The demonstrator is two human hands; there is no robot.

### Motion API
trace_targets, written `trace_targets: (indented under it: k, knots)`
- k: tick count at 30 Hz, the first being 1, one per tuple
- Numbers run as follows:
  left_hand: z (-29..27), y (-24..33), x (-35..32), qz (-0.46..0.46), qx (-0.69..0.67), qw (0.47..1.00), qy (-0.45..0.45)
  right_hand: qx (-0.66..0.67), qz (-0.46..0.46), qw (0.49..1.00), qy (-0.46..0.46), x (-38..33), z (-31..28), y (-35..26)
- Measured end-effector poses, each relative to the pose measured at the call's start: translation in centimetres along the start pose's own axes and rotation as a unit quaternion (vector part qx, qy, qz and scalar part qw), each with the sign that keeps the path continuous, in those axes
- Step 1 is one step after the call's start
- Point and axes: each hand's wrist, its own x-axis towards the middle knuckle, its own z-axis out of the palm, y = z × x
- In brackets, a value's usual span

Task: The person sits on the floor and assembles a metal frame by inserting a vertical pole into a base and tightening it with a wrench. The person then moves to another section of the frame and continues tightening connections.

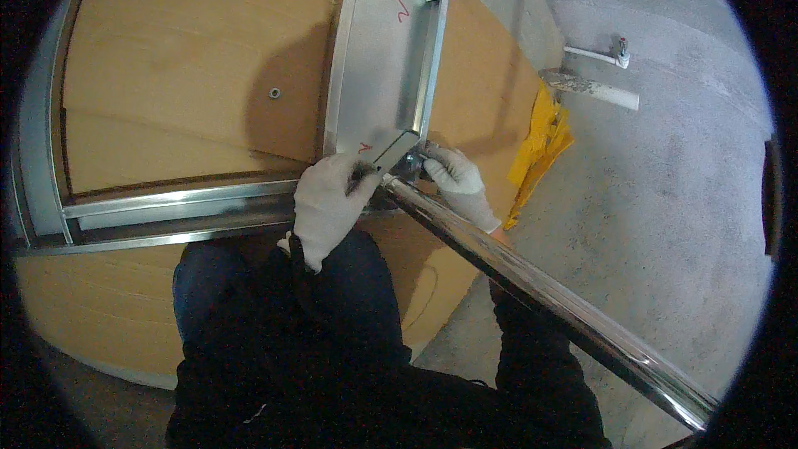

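A galvanized metal frame [208,196] lies on cardboard, and its corner sits just ahead of my knees. Across that corner runs a small angled bracket [397,150], with bolt hardware [410,164] beside it. My left hand [326,204], in a white glove, is closed at the bracket's near end; what its fingertips grip is hidden. On the corner's outer side my right hand [457,181], also gloved, pinches something small by the bolt hardware that I cannot make out. A shiny round metal tube [540,291] slants from the corner to the lower right, passing over my right forearm.
A loose nut [275,93] rests on the cardboard sheet [183,58] inside the frame. Yellow plastic [536,145] lies at the cardboard's right edge. A white pipe stub [611,95] and a thin pipe with a valve [619,58] stick out at the upper right.
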Motion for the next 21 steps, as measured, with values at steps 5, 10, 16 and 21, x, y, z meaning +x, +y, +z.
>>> trace_targets:
  k: [5,10,16,21]
  knots:
    - [-0.2,0.2,0.0,0.013,0.007,1.000,0.005,-0.158,-0.065,0.984,-0.055,1.0,-2.0,-3.6]
    - [-0.3,0.5,0.1,0.020,0.000,1.000,-0.004,-0.273,-0.119,0.953,-0.062,1.7,-1.7,-2.4]
    - [-0.6,0.7,0.0,-0.012,0.014,0.999,-0.038,-0.310,-0.150,0.936,-0.071,2.1,-1.5,-1.9]
    - [-0.3,0.6,0.1,0.014,-0.015,1.000,-0.002,-0.367,-0.185,0.909,-0.076,2.5,-1.4,-2.2]
